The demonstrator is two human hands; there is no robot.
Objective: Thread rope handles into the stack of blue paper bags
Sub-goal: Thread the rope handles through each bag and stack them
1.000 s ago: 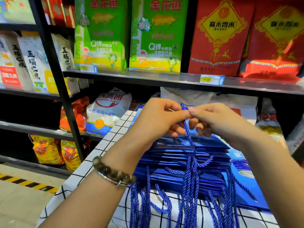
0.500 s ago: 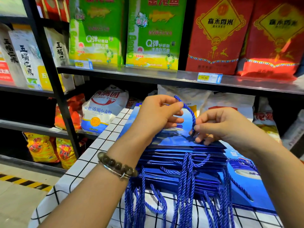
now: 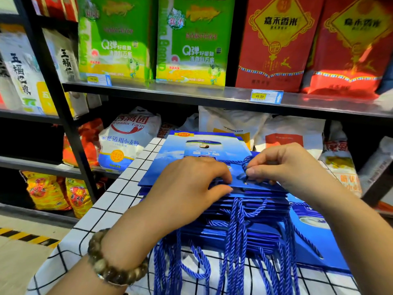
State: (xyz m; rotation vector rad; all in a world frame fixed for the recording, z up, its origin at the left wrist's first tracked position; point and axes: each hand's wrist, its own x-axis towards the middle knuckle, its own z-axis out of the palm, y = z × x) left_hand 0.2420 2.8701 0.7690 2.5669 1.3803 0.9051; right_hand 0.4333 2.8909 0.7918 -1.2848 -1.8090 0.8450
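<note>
Stack of blue paper bags (image 3: 261,233) lies flat on checked surface (image 3: 119,201); threaded handles (image 3: 236,241) hang over near edge. Left hand (image 3: 187,184) pins top bag (image 3: 191,150), fingers above, thumb seemingly under its edge, so paper does not slide. Right hand (image 3: 287,167) fingers clamped on blue rope (image 3: 246,162) just at eyelet (image 3: 246,183), probably feeding end through. Readable: price tag (image 3: 259,96) "45.00"; flour sack (image 3: 127,133) "Wonder Farm"; green sacks (image 3: 116,43) "Q弹"; red sacks (image 3: 278,45) "嘉禾香米".

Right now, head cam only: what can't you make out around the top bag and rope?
Head view only.
The rope tip is buried under the right hand; I can't tell whether it has entered the eyelet.
On the top bag, any second eyelet would lie under the left hand.
The stack can't be counted: hanging handles mask its edges.
The left price tag is too blurred to read.
</note>
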